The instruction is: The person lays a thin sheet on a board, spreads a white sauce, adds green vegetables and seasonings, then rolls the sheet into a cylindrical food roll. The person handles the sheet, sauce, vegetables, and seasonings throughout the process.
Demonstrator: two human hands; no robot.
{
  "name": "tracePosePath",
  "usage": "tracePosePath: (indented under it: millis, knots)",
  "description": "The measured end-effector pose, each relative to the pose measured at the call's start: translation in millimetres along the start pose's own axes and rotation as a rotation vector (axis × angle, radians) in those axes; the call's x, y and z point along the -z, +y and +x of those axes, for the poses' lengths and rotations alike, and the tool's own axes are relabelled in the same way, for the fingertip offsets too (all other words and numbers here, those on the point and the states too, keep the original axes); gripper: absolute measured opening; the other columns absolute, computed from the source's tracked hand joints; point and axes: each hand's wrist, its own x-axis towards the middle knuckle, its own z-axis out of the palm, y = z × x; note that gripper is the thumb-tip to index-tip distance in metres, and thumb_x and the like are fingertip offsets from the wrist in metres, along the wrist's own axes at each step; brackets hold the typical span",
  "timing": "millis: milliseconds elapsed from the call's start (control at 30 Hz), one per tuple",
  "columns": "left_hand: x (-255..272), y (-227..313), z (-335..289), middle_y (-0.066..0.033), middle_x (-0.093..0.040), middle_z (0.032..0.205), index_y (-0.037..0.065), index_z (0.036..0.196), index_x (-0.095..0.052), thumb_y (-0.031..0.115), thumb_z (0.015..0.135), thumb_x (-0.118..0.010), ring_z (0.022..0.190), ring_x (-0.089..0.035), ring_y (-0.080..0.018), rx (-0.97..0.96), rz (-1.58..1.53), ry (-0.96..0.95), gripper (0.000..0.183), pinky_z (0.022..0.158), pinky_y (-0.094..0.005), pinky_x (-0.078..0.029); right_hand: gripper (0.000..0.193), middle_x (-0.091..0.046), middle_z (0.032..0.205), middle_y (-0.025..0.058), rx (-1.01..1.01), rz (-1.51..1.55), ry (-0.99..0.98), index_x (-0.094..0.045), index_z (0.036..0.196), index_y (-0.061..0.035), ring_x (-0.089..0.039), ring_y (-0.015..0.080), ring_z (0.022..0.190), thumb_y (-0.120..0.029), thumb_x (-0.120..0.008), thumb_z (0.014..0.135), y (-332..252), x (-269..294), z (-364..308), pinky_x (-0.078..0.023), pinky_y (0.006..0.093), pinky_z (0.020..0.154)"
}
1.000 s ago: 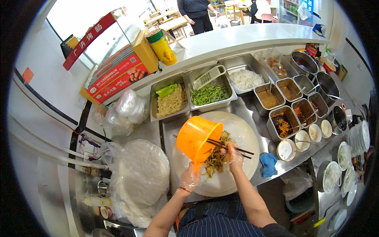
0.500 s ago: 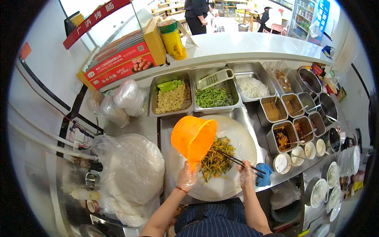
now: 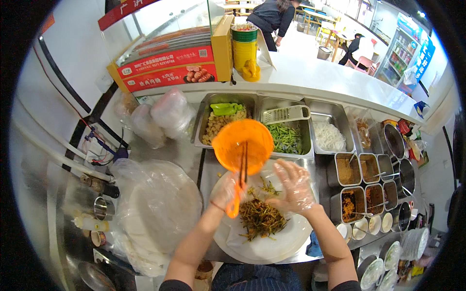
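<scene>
My left hand (image 3: 223, 194), in a clear plastic glove, is closed round the handle of an orange plastic dipper (image 3: 257, 140). Its bowl is raised above the far side of a pale round flatbread sheet (image 3: 286, 253). Dark chopsticks (image 3: 243, 157) stand in the dipper, their lower ends close to my left fingers; whether those fingers grip them too is unclear. My right hand (image 3: 295, 188), also gloved, is open with fingers spread over the sheet's right part, holding nothing. Below both hands lies a heap of shredded vegetables (image 3: 264, 220) on the sheet.
Left of the sheet lies a plastic-covered stack of flatbreads (image 3: 153, 213). Steel pans hold green strips (image 3: 287, 138), with a grater (image 3: 286, 114) on top, and white shreds (image 3: 330, 137). Sauce tubs (image 3: 350, 201) stand at right. Another person (image 3: 272, 22) bends beyond the counter.
The chopsticks have gone from my right hand into the dipper. My right hand has opened and moved over the sheet. The dipper has shifted up, now showing its inside. The view has shifted.
</scene>
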Motion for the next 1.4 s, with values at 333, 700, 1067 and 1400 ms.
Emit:
tracePosePath:
  millis: [333, 700, 1067, 1400]
  knots:
    - [59, 84, 146, -0.0024, -0.056, 0.073, 0.009, 0.085, -0.054, 0.049, 0.1, -0.048, 0.061, -0.051, -0.0118, -0.136, 0.67, 0.234, 0.044, 0.055, -0.0266, -0.042, 0.015, -0.066, 0.082, 0.0173, -0.538, 0.309, 0.047, -0.068, 0.084, -0.0032, -0.065, 0.0373, 0.076, -0.018, -0.071, 0.084, 119, -83, -93, -0.051, 0.0453, 0.072]
    - [19, -16, 32, -0.0168, -0.061, 0.094, 0.003, 0.102, -0.063, -0.001, 0.082, -0.055, 0.09, -0.061, -0.0332, -1.083, 1.646, 0.265, 0.021, 0.083, -0.0407, -0.05, 0.028, -0.067, 0.097, 0.0226, -0.519, 0.043, -0.427, -0.069, 0.095, -0.0023, -0.064, 0.0407, 0.095, -0.024, -0.07, 0.077, 151, -204, -4, -0.051, 0.0455, 0.087]
    - [77, -63, 92, -0.0159, -0.057, 0.101, 0.006, 0.09, -0.061, 0.02, 0.075, -0.067, 0.099, -0.054, -0.0357, -0.333, 2.016, 0.185, 0.021, 0.084, -0.0468, -0.048, 0.008, -0.064, 0.079, 0.016, -0.533, 0.68, -0.338, -0.054, 0.09, -0.0034, -0.063, 0.0322, 0.074, -0.009, -0.059, 0.086, 128, -155, -16, -0.048, 0.0432, 0.067]
    - [43, -132, -30, -0.0137, -0.062, 0.091, 0.011, 0.099, -0.059, 0.002, 0.079, -0.053, 0.089, -0.062, -0.0345, -0.202, 1.873, -0.175, 0.022, 0.076, -0.0454, -0.051, 0.044, -0.064, 0.098, 0.0102, 0.179, 0.33, -0.744, -0.066, 0.121, -0.029, -0.062, 0.0287, 0.09, -0.008, -0.057, 0.083, 71, -126, -107, -0.047, 0.0434, 0.078]
